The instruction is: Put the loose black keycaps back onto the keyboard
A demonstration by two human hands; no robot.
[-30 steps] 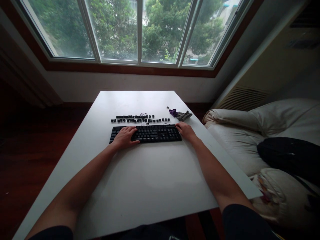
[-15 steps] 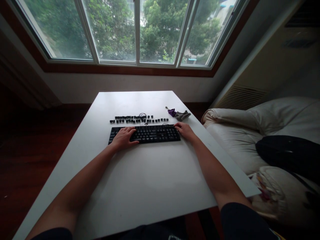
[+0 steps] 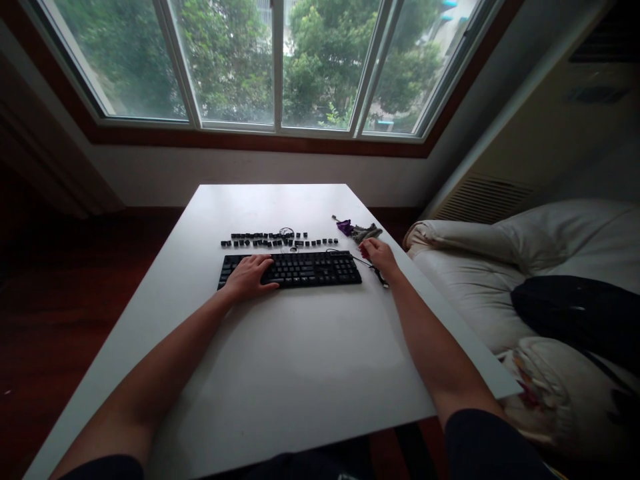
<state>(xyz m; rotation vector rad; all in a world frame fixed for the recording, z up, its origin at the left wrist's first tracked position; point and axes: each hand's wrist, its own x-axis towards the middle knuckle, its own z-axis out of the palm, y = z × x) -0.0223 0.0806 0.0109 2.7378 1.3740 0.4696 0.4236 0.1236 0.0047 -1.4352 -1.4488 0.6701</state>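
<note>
A black computer keyboard [image 3: 300,269] lies on the white table [image 3: 290,347]. My left hand [image 3: 249,275] rests on its left half, fingers spread over the keys and thumb along the front edge. Just off the keyboard's right end, my right hand [image 3: 379,257] has its fingers drawn together. A small reddish thing shows at these fingertips, too small to name. Beside that hand, a black cable [image 3: 373,268] runs from behind the keyboard and ends in a plug. Loose black keycaps [image 3: 265,243] lie in two rows behind the keyboard.
Crumpled grey cloth [image 3: 367,231] and a purple cloth piece [image 3: 345,227] lie at the table's right edge, behind my right hand. A cream sofa [image 3: 460,260] with a black bag [image 3: 575,307] stands to the right. Beyond the table is a window [image 3: 320,67].
My right hand has moved off the keyboard's top right corner, a little to the right, and its fingers have closed. The cable beside it now shows. My left hand has stayed on the keys.
</note>
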